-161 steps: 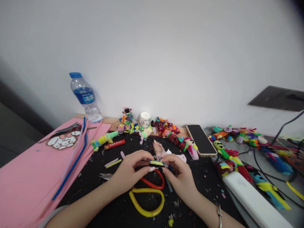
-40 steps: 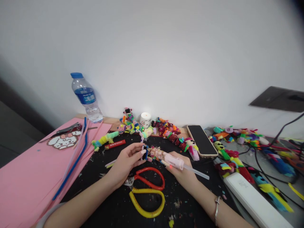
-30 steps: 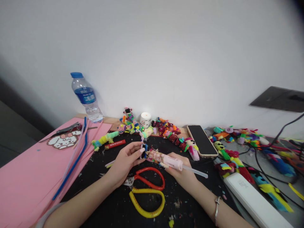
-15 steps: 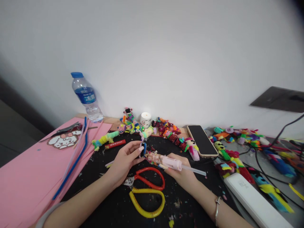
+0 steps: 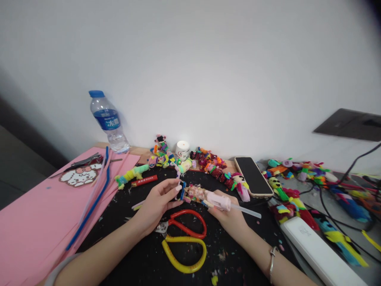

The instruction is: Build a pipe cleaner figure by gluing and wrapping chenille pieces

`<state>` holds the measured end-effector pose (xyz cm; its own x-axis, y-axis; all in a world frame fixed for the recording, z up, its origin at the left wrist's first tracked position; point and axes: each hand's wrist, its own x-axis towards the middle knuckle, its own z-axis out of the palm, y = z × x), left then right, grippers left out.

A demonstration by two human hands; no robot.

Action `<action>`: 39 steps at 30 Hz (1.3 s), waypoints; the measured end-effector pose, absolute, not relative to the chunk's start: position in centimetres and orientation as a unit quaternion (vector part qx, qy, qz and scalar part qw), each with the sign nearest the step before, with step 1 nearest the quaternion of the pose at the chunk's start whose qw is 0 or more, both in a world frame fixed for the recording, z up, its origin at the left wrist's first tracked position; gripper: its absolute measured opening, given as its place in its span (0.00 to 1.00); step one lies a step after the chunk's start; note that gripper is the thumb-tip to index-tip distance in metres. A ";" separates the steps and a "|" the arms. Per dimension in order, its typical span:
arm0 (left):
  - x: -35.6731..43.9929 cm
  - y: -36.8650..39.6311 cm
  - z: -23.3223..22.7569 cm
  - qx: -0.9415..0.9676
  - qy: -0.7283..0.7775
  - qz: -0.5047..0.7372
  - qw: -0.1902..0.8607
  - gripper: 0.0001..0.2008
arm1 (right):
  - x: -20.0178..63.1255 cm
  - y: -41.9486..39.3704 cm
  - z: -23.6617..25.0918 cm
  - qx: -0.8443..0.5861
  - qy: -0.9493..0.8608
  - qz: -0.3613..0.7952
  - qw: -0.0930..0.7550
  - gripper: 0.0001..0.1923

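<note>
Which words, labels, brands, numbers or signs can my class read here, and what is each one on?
Bottle label: large white characters, apparently "冰露"; smaller print unreadable.
Red strip: white characters, too small to read.
White cylinder: dark marks, too blurred to read.
White bar: faint grey mark, unclear.

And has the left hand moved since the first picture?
Yes, the left hand went left and farther from the body, judged against the scissors, whose joint now shows.
</note>
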<state>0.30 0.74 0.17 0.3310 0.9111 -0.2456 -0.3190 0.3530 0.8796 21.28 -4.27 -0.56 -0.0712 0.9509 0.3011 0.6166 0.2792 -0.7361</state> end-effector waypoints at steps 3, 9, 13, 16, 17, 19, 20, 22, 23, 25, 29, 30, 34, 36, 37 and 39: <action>0.3 0.7 0.2 0.382 0.391 0.414 0.728 0.11 | 21.3 -4.2 -0.7 -0.561 -0.698 0.208 0.393 0.08; 0.3 0.7 0.3 0.387 0.389 0.406 0.731 0.12 | 21.4 -4.2 -1.0 -0.566 -0.687 0.203 0.408 0.07; 0.2 0.9 0.5 0.377 0.405 0.457 0.696 0.15 | 21.5 -4.2 -0.8 -0.602 -0.669 0.184 0.395 0.01; 0.1 1.2 0.7 0.367 0.427 0.522 0.641 0.16 | 21.7 -3.9 -0.7 -0.632 -0.682 0.126 0.345 0.10; 0.0 1.3 0.8 0.370 0.430 0.535 0.626 0.16 | 21.8 -3.9 -0.7 -0.635 -0.694 0.100 0.325 0.12; -0.1 1.5 0.7 0.384 0.434 0.546 0.606 0.16 | 21.9 -3.7 -0.7 -0.636 -0.714 0.052 0.286 0.16; -0.1 1.5 0.7 0.391 0.435 0.545 0.600 0.16 | 21.9 -3.7 -0.7 -0.641 -0.718 0.035 0.269 0.17; -0.1 1.5 0.6 0.402 0.437 0.536 0.600 0.16 | 21.9 -3.7 -0.8 -0.658 -0.713 0.008 0.242 0.19; 0.0 1.5 0.5 0.404 0.440 0.529 0.603 0.17 | 21.9 -3.7 -0.8 -0.664 -0.710 -0.003 0.234 0.19; 0.0 1.4 0.5 0.406 0.444 0.515 0.611 0.17 | 21.7 -3.8 -0.8 -0.671 -0.706 -0.016 0.226 0.20; 0.2 1.2 0.6 0.403 0.436 0.501 0.630 0.16 | 21.5 -3.9 -0.7 -0.671 -0.706 -0.014 0.225 0.24; 0.2 1.2 0.6 0.400 0.428 0.497 0.641 0.15 | 21.5 -4.0 -0.6 -0.668 -0.708 -0.008 0.229 0.25; 0.2 0.9 0.5 0.388 0.388 0.457 0.700 0.15 | 21.5 -4.2 -0.1 -0.629 -0.723 0.005 0.287 0.24; 0.2 0.8 0.5 0.390 0.373 0.429 0.724 0.15 | 21.4 -4.4 0.2 -0.587 -0.743 0.017 0.322 0.23; 0.2 0.7 0.5 0.395 0.365 0.413 0.735 0.14 | 21.3 -4.5 0.4 -0.563 -0.757 0.027 0.331 0.23; 0.3 0.5 0.5 0.409 0.342 0.376 0.757 0.13 | 21.0 -4.7 0.5 -0.522 -0.785 0.049 0.330 0.26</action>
<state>0.34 0.52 0.54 0.4819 0.8505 -0.2108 -0.2901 0.3819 0.8775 21.05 -4.73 0.52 -0.2384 0.8514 0.4672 0.7875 0.4510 -0.4201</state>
